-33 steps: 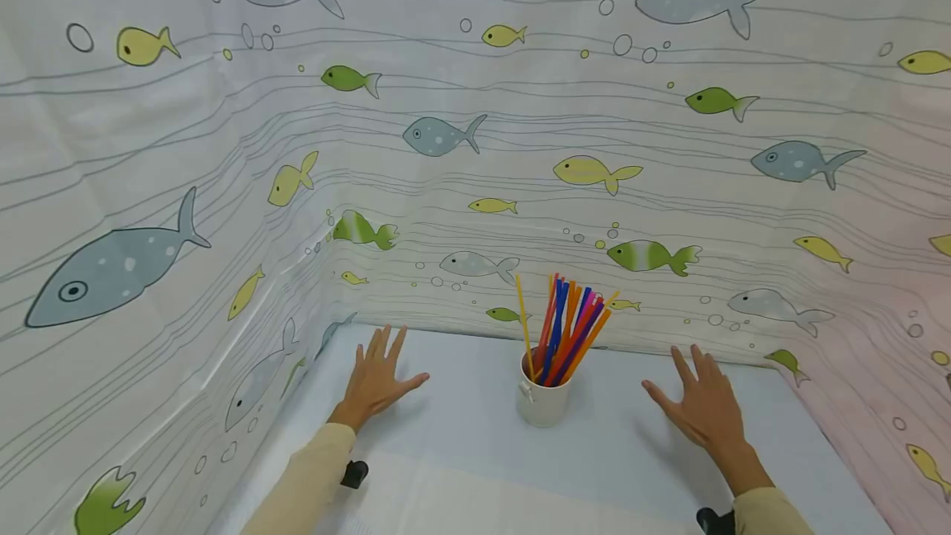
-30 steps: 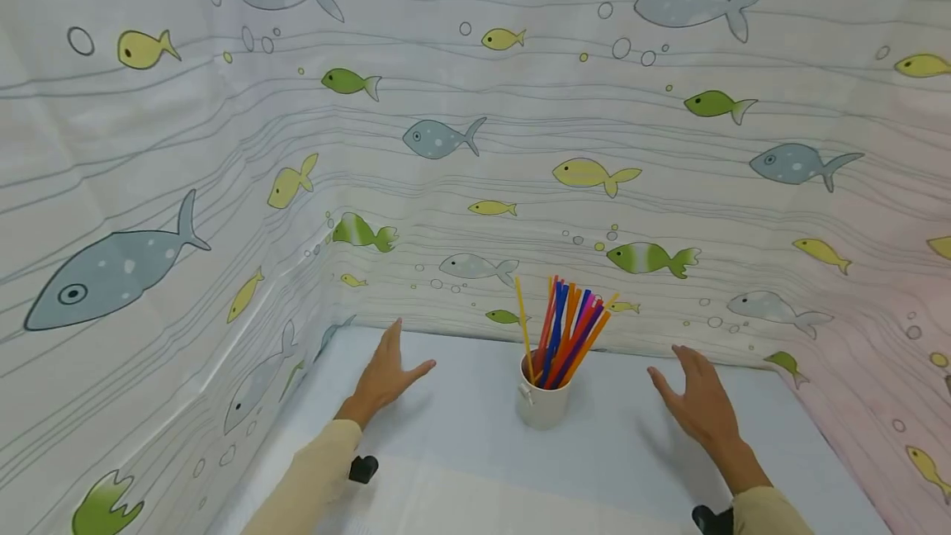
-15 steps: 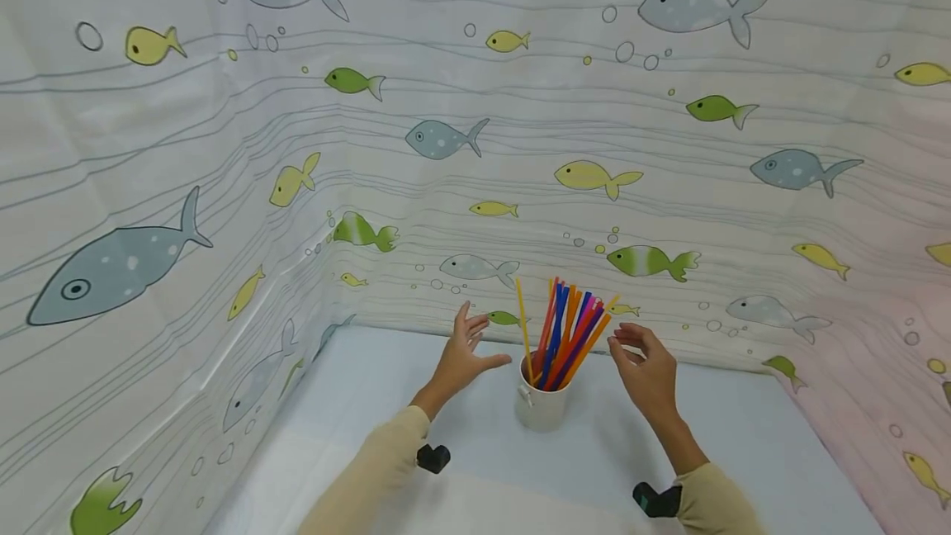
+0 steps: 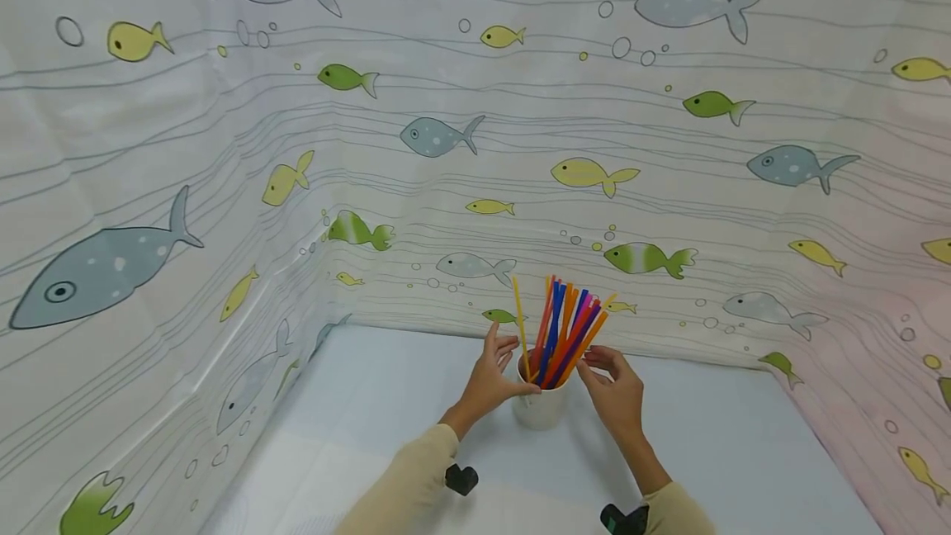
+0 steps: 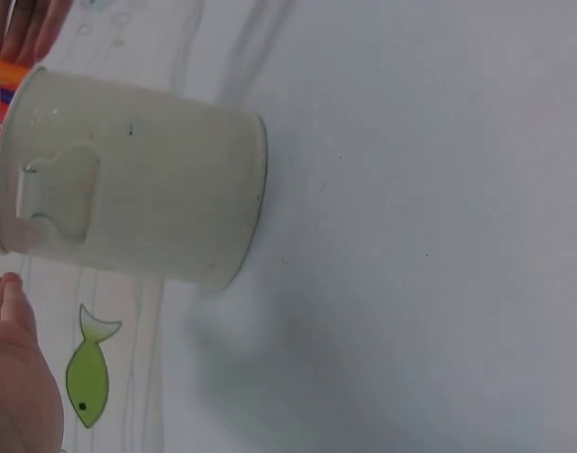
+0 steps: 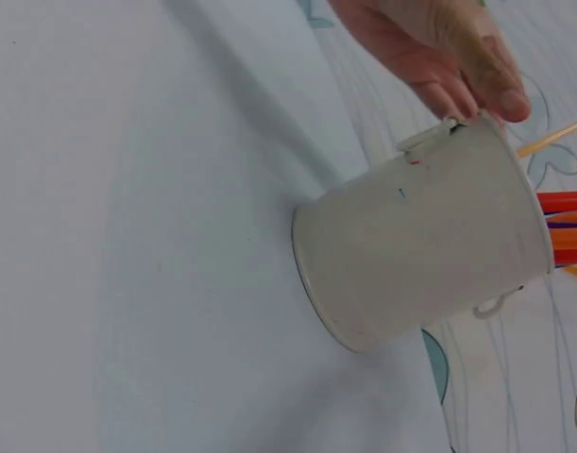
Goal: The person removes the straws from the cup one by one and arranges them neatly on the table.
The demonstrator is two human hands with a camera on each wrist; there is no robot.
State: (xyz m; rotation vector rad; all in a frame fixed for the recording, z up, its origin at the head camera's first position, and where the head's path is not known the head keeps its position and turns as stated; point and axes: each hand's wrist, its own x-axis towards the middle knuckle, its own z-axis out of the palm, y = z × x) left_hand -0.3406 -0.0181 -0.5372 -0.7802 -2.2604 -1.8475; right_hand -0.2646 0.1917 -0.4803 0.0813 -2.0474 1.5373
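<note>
A white metal pail-like cup point(image 4: 538, 413) stands upright on the table, with a bundle of long coloured straws point(image 4: 568, 337) leaning out of its mouth in orange, red, blue, purple and yellow. My left hand point(image 4: 486, 380) is at the cup's left side, thumb by the front of the rim and fingers spread behind. In the right wrist view that thumb point(image 6: 500, 90) lies close to the rim; contact is unclear. On the other side, my right hand point(image 4: 618, 393) has loosely bent fingers beside the straws. Whether its fingertips touch them I cannot tell.
The white tabletop point(image 4: 743, 452) spreads around the cup. A fish-patterned cloth point(image 4: 416, 188) hangs behind and along both sides. Each wrist carries a small black device, such as the one on the left wrist point(image 4: 462, 480).
Both hands have come inward from far apart on either side to the cup and straws. The right fingers have bent more. Cup and straws stay in place.
</note>
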